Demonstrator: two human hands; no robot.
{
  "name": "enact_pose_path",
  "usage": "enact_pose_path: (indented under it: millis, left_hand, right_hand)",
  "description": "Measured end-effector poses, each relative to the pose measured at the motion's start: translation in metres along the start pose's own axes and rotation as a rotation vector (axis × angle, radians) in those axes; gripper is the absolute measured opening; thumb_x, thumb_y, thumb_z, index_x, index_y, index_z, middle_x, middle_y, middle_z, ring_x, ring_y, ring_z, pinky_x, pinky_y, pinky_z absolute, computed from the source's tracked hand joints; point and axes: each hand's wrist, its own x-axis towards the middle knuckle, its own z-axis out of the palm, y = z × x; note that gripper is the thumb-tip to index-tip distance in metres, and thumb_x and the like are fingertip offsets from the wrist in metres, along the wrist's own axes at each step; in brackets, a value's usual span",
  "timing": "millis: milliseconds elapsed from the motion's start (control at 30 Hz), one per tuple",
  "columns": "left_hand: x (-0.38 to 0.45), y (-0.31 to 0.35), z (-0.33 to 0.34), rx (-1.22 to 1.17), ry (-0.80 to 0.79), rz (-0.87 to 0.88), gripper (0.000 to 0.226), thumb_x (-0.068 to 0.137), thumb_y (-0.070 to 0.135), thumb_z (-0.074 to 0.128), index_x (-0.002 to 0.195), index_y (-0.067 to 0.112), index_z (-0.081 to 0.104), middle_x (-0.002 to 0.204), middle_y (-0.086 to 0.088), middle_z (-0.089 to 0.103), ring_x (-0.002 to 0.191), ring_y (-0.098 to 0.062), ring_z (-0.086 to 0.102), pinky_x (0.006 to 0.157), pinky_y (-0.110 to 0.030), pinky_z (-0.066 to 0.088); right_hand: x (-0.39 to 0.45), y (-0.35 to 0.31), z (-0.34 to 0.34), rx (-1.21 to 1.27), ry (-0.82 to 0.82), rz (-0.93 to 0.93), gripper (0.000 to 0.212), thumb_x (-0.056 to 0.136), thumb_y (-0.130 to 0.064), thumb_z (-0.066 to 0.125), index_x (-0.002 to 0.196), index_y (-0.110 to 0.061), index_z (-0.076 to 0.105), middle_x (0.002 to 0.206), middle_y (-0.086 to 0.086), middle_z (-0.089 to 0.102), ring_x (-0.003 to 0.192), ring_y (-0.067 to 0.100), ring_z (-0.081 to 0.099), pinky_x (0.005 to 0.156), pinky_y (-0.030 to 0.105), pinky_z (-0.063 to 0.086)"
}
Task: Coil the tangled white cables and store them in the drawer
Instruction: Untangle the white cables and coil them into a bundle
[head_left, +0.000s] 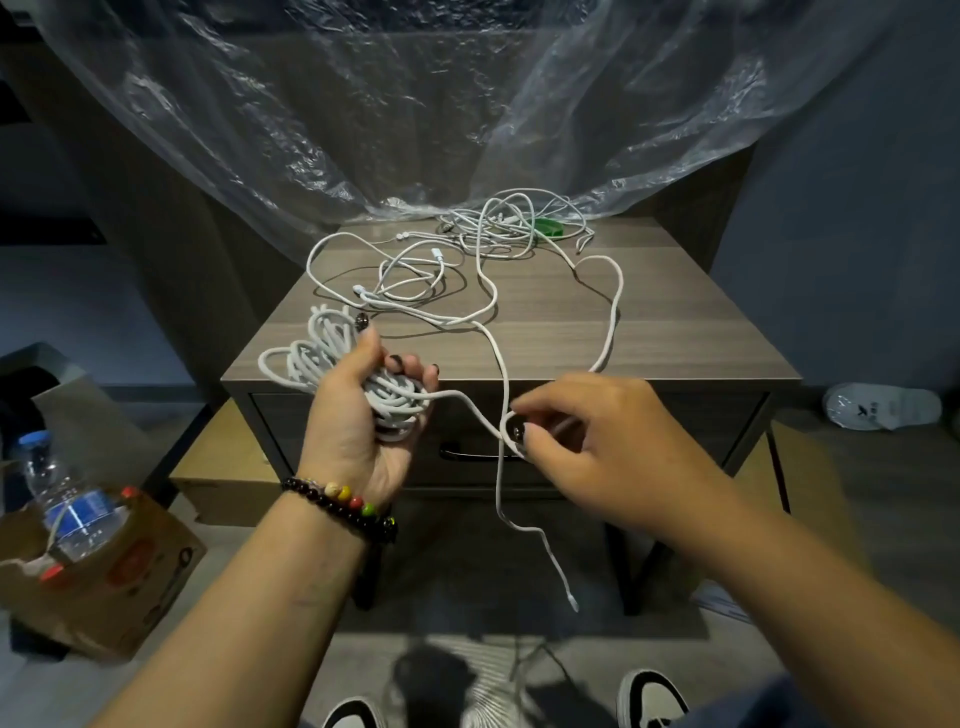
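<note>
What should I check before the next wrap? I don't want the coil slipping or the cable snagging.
1. Left hand grips the coiled bundle: ok.
2. Right hand pinches the cable strand beside the coil: ok.
3. Remaining cable on the nightstand top free of knots: not ok, it lies in crossing loops.
4. Loose plug end hanging clear: ok.
5. Drawer open for storing: not ok, closed.

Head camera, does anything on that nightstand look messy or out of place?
Yes. White cables sprawl in a tangle across the nightstand top, snarled round a green object at the back. Clear plastic sheeting droops onto its rear edge.
</note>
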Motion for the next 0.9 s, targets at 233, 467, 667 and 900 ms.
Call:
enact_pose_path:
  millis: [233, 467, 667, 900]
  left_hand:
    - [-0.005, -0.002, -0.003, -0.062, -0.193, -0.054, 0.034, 0.090, 0.035, 0.055, 0.064, 0.015, 0.049, 0.055, 0.003, 0.045, 0.050, -0.007, 0.047, 0.052, -0.019, 0.051]
    - [-0.003, 0.007, -0.004, -0.010, -0.290, 0.019, 0.023, 0.080, 0.034, 0.057, 0.065, 0.019, 0.047, 0.056, 0.007, 0.041, 0.050, -0.005, 0.044, 0.058, -0.018, 0.040]
    - [-0.007, -0.002, -0.003, 0.078, -0.255, 0.057, 0.016, 0.075, 0.029, 0.061, 0.073, 0.017, 0.050, 0.058, 0.004, 0.046, 0.052, -0.006, 0.047, 0.053, -0.014, 0.047]
    - [-0.012, -0.009, -0.001, 0.051, -0.271, -0.058, 0.021, 0.080, 0.034, 0.060, 0.074, 0.014, 0.054, 0.060, 0.001, 0.051, 0.056, -0.009, 0.054, 0.055, -0.022, 0.054]
  right_hand:
    - [0.000, 0.010, -0.008, -0.036, -0.225, 0.118, 0.017, 0.090, -0.034, 0.063, 0.101, -0.029, 0.075, 0.091, -0.019, 0.068, 0.084, -0.003, 0.061, 0.075, 0.018, 0.050]
    - [0.009, 0.019, -0.014, 0.283, 0.008, 0.275, 0.012, 0.084, -0.020, 0.071, 0.072, -0.021, 0.075, 0.072, -0.009, 0.071, 0.070, -0.002, 0.063, 0.062, 0.009, 0.045]
    - [0.002, 0.019, -0.002, 0.032, 0.052, 0.131, 0.043, 0.078, -0.051, 0.063, 0.115, -0.029, 0.064, 0.092, -0.011, 0.060, 0.088, 0.006, 0.057, 0.077, 0.023, 0.049]
    - [-0.004, 0.007, 0.032, -0.317, 0.078, -0.047, 0.053, 0.077, -0.038, 0.071, 0.125, -0.023, 0.057, 0.117, -0.003, 0.052, 0.117, 0.019, 0.044, 0.096, 0.039, 0.020]
